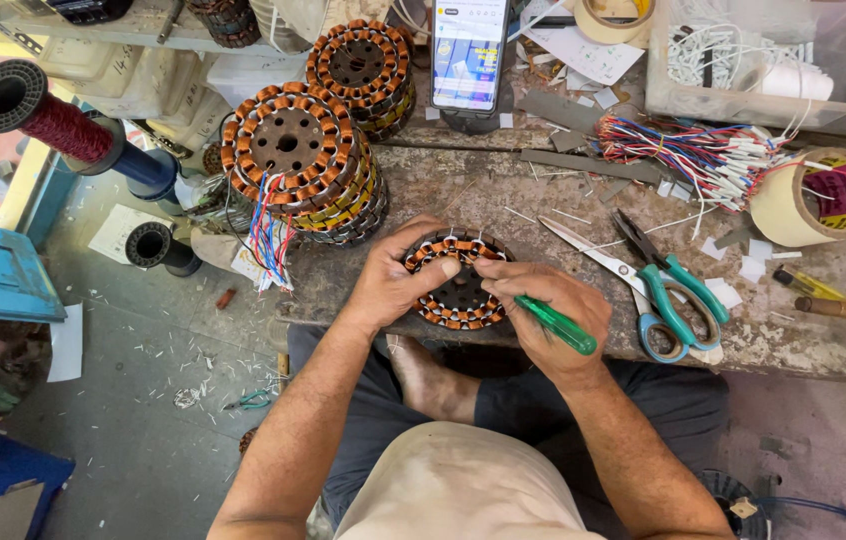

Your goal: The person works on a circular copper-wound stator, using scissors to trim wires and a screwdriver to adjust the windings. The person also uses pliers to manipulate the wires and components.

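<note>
The worn stone tabletop point(543, 190) carries everything within arm's reach, so that tools can be taken up without rising. At its left far part 2 stacks of wound stators point(295, 160) are piled, likely kept aside from the piece in hand; coloured leads hang from the nearer stack. To the right, a bundle of coloured wires point(688, 155) and a roll of tape point(811, 200) are laid near, with scissors point(633, 280) just right of the hands.

At the near edge, in the middle, 1 stator point(458, 282) is laid flat on the tabletop. It is steadied by the left hand point(393, 280), whose fingers are pressed on its left rim and top. The right hand point(553, 310) is clenched around a green-handled tool point(555, 325), its tip brought to the windings.

The stator is a dark ring, set around with copper-orange coils and pale insulation between them.
</note>
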